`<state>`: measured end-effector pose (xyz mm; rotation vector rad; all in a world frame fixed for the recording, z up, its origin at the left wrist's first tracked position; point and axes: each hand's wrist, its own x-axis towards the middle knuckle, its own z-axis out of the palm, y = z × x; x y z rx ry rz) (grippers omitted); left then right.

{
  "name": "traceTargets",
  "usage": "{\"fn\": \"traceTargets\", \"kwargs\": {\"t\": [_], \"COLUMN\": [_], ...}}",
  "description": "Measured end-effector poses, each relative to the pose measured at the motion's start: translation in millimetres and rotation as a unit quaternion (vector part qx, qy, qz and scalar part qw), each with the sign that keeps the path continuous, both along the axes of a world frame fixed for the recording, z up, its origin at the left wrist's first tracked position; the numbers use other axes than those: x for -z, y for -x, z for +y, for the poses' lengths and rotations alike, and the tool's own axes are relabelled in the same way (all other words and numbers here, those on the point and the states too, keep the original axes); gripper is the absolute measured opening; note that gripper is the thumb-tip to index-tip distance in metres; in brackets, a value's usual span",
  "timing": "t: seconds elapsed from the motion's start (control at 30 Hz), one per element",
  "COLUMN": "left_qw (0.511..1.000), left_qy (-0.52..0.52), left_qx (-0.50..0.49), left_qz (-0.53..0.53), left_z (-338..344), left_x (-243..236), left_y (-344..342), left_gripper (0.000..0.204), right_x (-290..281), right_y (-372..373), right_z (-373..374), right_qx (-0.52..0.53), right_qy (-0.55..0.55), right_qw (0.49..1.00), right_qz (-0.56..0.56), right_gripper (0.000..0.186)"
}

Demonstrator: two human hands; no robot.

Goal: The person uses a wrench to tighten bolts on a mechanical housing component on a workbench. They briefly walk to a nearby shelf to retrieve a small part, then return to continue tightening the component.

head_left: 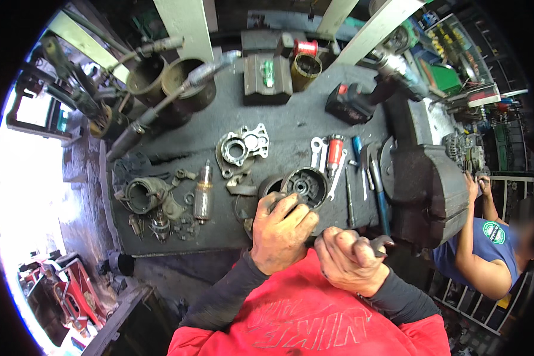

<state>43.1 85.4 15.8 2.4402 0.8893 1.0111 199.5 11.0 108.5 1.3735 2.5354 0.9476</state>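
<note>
My left hand (285,228) is closed around the near side of a round metal housing (305,184), whose open end faces up and shows a hub inside. To its right, my right hand (350,261) is closed on a wrench; the open jaw of the wrench (382,244) sticks out past my fingers, and the rest is hidden in my grip. Beyond the left hand lies a light metal cover casting (243,145) with round openings. An armature (203,199) with a copper-coloured band rests further left. Another metal housing (139,196) sits at the bench's left end, beside a small gear (159,225).
A large bench vise (427,190) stands at the right, near pliers (374,178), wrenches (338,174) and a red-handled tool (334,151). A cordless power tool (350,104) lies behind. Metal cups (190,89) hold tools at the back left. A co-worker (480,249) handles parts at far right.
</note>
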Motion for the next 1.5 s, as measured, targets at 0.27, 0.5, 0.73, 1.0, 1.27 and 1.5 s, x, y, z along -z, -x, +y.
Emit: {"fn": "traceTargets", "kwargs": {"t": [0.27, 0.5, 0.73, 1.0, 1.27, 1.5], "left_qw": [0.998, 0.996, 0.993, 0.993, 0.987, 0.977], "left_qy": [0.005, -0.004, -0.016, 0.034, 0.042, 0.087], "left_qx": [-0.025, -0.058, -0.105, -0.054, -0.1, -0.177], "left_qz": [0.065, 0.065, 0.053, 0.095, 0.121, 0.075], "left_z": [-9, -17, -22, -27, -33, -49], "left_x": [-9, -9, -8, -21, -16, -12], "left_y": [-9, -13, -23, -15, -16, -31], "left_gripper": [0.042, 0.05, 0.047, 0.068, 0.061, 0.055], "right_x": [-31, -81, 1, 24, 33, 43], "right_y": [0, -33, -39, -28, -19, -28], "right_z": [-2, -11, -20, -23, -44, -48], "right_qx": [0.044, 0.075, 0.109, 0.107, -0.052, -0.105], "right_qy": [0.071, 0.147, 0.404, 0.249, 0.182, 0.164], "right_qw": [0.973, 0.955, 0.346, 0.57, 0.752, 0.807], "right_qz": [-0.217, 0.245, 0.84, 0.775, 0.632, 0.558], "right_gripper": [0.022, 0.05, 0.064, 0.029, 0.024, 0.033]}}
